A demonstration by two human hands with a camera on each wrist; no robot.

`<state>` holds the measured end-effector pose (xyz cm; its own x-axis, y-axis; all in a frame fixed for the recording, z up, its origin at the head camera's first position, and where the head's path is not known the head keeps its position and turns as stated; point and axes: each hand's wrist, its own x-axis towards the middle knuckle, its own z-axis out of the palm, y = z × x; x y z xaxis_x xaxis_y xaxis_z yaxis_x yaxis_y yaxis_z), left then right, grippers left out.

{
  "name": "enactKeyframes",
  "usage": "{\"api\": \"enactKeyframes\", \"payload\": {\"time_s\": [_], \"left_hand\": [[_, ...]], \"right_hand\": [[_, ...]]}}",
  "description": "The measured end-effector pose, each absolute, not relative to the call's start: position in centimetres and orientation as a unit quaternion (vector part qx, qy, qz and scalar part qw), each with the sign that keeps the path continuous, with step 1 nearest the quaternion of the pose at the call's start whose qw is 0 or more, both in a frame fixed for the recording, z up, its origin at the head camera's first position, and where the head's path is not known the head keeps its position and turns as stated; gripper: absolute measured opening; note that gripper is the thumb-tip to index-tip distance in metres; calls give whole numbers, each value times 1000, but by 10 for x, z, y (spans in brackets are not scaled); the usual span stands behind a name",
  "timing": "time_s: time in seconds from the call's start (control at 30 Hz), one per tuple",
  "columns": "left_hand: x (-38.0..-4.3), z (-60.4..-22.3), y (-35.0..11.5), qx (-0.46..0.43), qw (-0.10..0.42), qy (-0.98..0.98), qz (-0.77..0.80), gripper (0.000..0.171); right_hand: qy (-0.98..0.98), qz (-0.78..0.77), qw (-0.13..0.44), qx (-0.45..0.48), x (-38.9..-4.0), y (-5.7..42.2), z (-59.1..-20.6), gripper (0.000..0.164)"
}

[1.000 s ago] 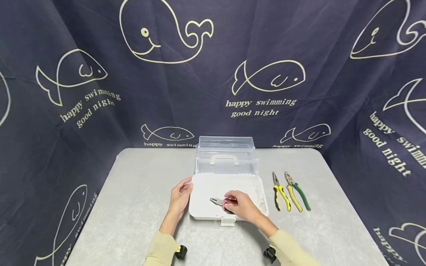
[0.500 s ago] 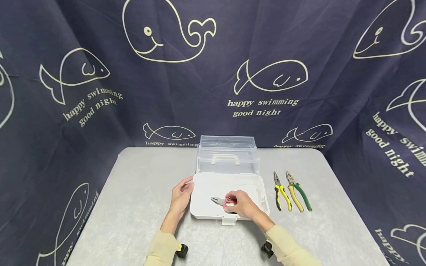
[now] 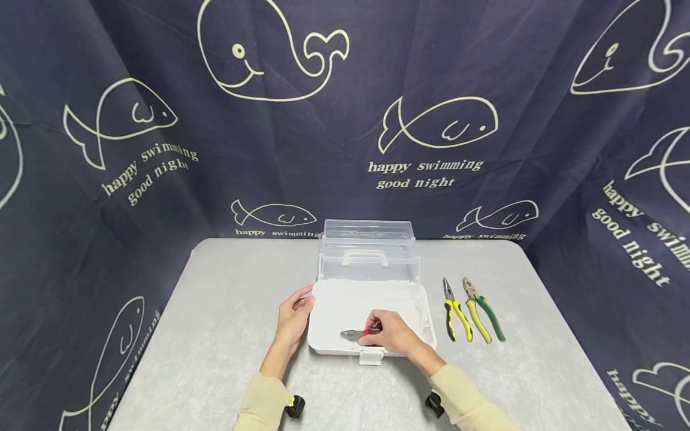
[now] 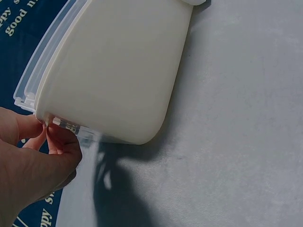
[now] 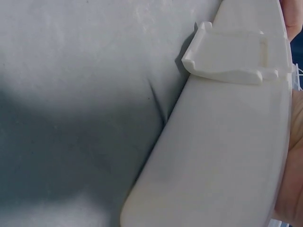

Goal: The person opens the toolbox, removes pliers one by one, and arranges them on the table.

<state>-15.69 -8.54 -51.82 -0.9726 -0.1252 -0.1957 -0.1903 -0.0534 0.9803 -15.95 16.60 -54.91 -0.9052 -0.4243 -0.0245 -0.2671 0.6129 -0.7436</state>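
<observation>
A white plastic toolbox (image 3: 329, 314) stands with its clear lid and trays (image 3: 369, 269) folded up behind it. My left hand (image 3: 293, 320) pinches its left rim; the left wrist view shows thumb and fingers (image 4: 66, 149) together at the rim's corner. Inside the box, low near the front wall, my right hand (image 3: 392, 332) grips combination pliers (image 3: 351, 335) by their red and black handles, mostly covered by the fingers. The grey plier head points left. In the right wrist view the front wall and white latch (image 5: 232, 54) hide most of that hand.
To the right of the box lie yellow-and-black long-nose pliers (image 3: 456, 311) and pliers with yellow and green handles (image 3: 482, 311). All stand on a grey table (image 3: 215, 335), with a dark blue printed curtain (image 3: 345, 131) behind and at both sides.
The pliers have shifted toward the front wall of the box and turned in my right hand, covering more of their red handles. My left hand stays at the rim.
</observation>
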Motion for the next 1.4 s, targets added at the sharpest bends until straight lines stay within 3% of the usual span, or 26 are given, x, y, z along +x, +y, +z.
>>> {"api": "enactKeyframes", "payload": {"time_s": [0.3,0.47,0.63,0.87,1.03,1.4], "left_hand": [[-157,-521,-86,-114,28,691,714,37],[-165,-541,-86,-117,30,688,716,37],[-170,-559,-89,-119,25,687,716,37],[-170,-560,-89,-119,26,687,717,38],[-169,-553,-89,-114,31,686,718,37],[-156,-521,-87,-102,30,689,717,37]], "right_hand": [[885,-356,124,-274,-163,165,-545,23],[876,-316,137,-338,-166,166,-542,15],[882,-309,142,-326,-164,167,-537,16],[895,-302,74,-320,-159,172,-534,15],[882,-334,27,-330,-157,176,-532,26],[835,-437,-63,-329,-156,191,-519,21]]}}
